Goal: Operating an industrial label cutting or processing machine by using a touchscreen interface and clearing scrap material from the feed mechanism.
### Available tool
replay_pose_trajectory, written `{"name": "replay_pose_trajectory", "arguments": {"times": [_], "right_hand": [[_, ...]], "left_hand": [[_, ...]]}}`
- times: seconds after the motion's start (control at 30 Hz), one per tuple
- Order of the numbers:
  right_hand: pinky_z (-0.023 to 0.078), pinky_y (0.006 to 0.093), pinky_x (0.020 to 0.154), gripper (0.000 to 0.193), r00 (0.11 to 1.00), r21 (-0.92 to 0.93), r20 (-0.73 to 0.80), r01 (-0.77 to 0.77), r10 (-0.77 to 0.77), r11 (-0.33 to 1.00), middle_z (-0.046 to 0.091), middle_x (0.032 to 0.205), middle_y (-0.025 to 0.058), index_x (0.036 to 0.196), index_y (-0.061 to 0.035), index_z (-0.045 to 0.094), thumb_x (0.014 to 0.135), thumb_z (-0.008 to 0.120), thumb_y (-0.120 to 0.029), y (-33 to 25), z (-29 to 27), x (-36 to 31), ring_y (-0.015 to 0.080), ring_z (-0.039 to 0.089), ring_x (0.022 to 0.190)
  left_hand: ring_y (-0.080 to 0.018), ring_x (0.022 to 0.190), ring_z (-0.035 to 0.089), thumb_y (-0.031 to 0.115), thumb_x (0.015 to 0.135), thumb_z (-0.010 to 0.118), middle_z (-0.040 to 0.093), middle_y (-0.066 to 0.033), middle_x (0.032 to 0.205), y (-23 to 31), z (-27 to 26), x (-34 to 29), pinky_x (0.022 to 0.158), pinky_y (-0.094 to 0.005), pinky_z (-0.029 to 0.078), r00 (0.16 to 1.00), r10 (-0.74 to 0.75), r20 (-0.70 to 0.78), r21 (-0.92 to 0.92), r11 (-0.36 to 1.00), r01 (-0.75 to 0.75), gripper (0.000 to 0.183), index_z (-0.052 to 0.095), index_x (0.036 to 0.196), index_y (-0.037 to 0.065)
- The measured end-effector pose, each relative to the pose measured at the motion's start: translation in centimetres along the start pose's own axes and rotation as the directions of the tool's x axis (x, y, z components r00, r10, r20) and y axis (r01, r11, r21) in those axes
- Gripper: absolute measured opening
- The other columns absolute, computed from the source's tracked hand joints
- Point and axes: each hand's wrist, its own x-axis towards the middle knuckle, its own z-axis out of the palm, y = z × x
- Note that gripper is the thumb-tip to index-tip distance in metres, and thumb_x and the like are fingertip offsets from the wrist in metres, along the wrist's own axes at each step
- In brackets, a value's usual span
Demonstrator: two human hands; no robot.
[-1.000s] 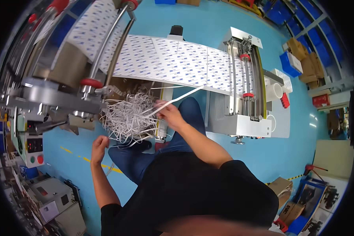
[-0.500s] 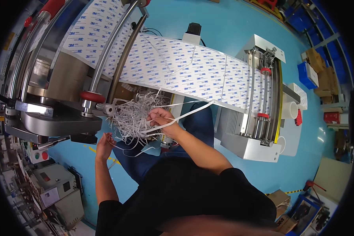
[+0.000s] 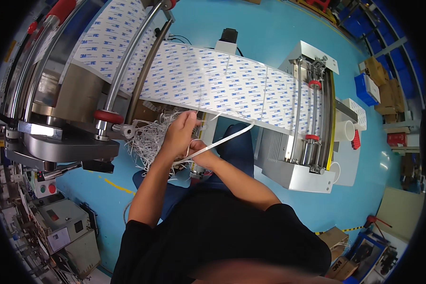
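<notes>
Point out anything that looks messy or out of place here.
The tangled heap of white strips by the left hand looks messy: loose ends jut out at its edges, unlike the broad printed sheet beside it. It may simply be offcuts.

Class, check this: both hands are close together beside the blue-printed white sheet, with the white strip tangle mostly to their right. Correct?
Wrong side: in the head view, the white strip tangle lies mostly left of the left hand and right hand. These are close together beside the blue-printed white sheet, as stated.
</notes>
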Motion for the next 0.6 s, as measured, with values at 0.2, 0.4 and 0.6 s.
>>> {"name": "replay_pose_trajectory", "arguments": {"times": [0.2, 0.4, 0.6], "right_hand": [[0.043, 0.0209, 0.063, 0.013, 0.94, 0.269, -0.303, -0.074, 0.157, 0.96, 0.061, 0.086, 0.0017, 0.098, -0.0058, 0.058, 0.085, 0.055, -0.005, 4.5, -2.7, -0.8, 0.008, 0.053, 0.069], [0.042, 0.0206, 0.063, 0.012, 0.886, 0.214, -0.419, -0.116, 0.198, 0.97, 0.059, 0.084, 0.001, 0.099, -0.0052, 0.056, 0.088, 0.056, -0.012, 5.7, -0.8, 0.8, 0.007, 0.051, 0.069], [0.047, 0.0268, 0.075, 0.022, 0.974, -0.375, -0.209, -0.157, 0.082, 0.914, 0.06, 0.092, 0.0037, 0.107, -0.0012, 0.055, 0.088, 0.057, -0.013, 1.3, 3.2, -4.1, 0.012, 0.057, 0.082]], "left_hand": [[-0.006, 0.055, 0.045, 0.031, 0.093, 0.047, 0.048, 0.0011, 0.059, -2.4, -2.9, -0.5, 0.051, -0.0232, 0.037, 0.975, -0.188, 0.118, -0.193, 0.959, 0.208, 0.033, 0.062, 0.087, 0.002], [-0.0056, 0.059, 0.045, 0.024, 0.091, 0.05, 0.052, 0.0023, 0.066, -5.1, -12.6, -0.6, 0.054, -0.0228, 0.037, 0.998, -0.037, 0.056, 0.072, 0.997, 0.033, 0.024, 0.061, 0.084, 0.003], [-0.005, 0.058, 0.041, 0.023, 0.091, 0.051, 0.047, 0.0036, 0.064, -11.1, -18.0, -0.7, 0.051, -0.0227, 0.034, 0.997, -0.064, 0.037, 0.115, 0.992, 0.059, 0.022, 0.061, 0.084, 0.004]]}}
